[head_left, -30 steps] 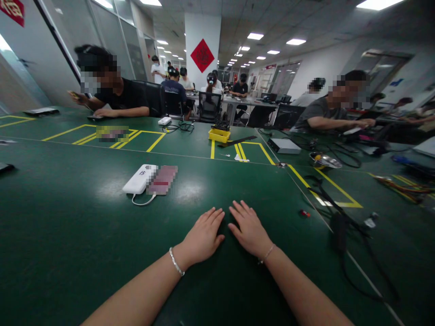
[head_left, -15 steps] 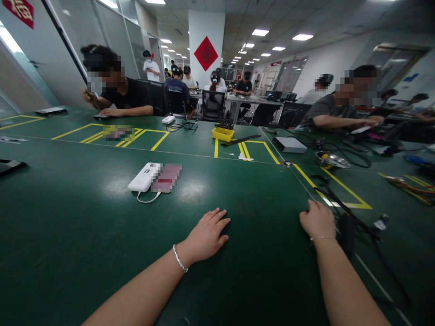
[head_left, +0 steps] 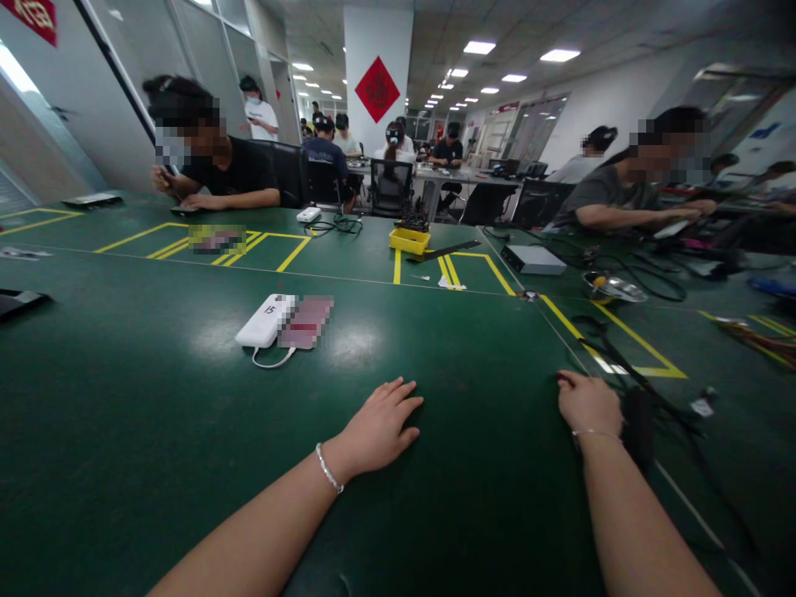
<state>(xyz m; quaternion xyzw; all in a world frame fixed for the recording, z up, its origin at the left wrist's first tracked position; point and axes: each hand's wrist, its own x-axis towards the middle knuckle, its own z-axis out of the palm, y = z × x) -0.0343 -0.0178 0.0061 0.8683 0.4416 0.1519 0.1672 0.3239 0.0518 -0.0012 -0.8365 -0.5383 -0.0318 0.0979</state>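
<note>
Dark green, the tabletop (head_left: 155,414) spreads beneath both bare hands. The right hand (head_left: 589,405) has left the left hand's (head_left: 379,427) side and gone toward the tabletop's right edge, over the spot where a small red piece lay a second ago. That likely puts the piece under the right fingers, hidden or nearly so. These are curled inward beside a black block (head_left: 640,421); whether they are clamped on the piece I cannot tell. The left fingers lie slightly apart, holding nothing. Farther toward the far edge, a white power bank (head_left: 266,322) marked "15" connects through a white cable (head_left: 274,366) to a pixelated pinkish slab (head_left: 308,322); no brand is readable.
</note>
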